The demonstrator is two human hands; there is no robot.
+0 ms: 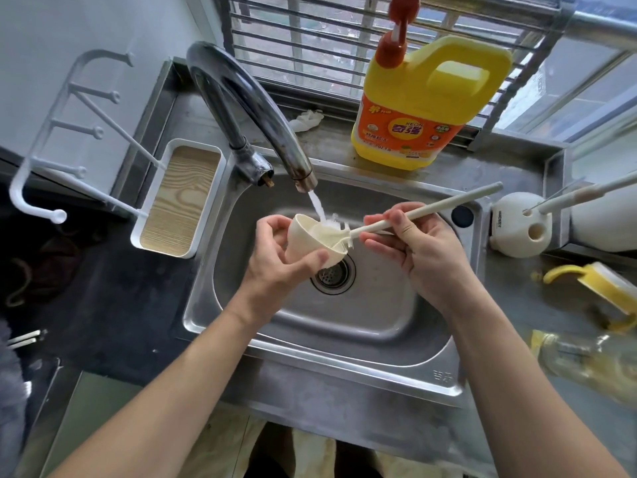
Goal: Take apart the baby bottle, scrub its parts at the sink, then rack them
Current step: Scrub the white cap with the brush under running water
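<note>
The drying rack (pixel 179 201) stands far to your left. Your left hand (pixel 275 260) curls round the cream cap (pixel 306 243), which is over the sink (pixel 362 305) under the running tap (pixel 262 108), mouth facing right. The brush (pixel 431 209) has its head inside the cap, and its handle runs up and right through your right hand's (pixel 420 257) pinching fingers. The yellow collar (pixel 599 288) and the bottle (pixel 593 360) wait on the counter to your right.

Our forearms converge; our left grip (pixel 272 267) curls round a cream plastic cap (pixel 303 243), our right grip (pixel 424 260) pinches a cream brush handle (pixel 448 202).
</note>
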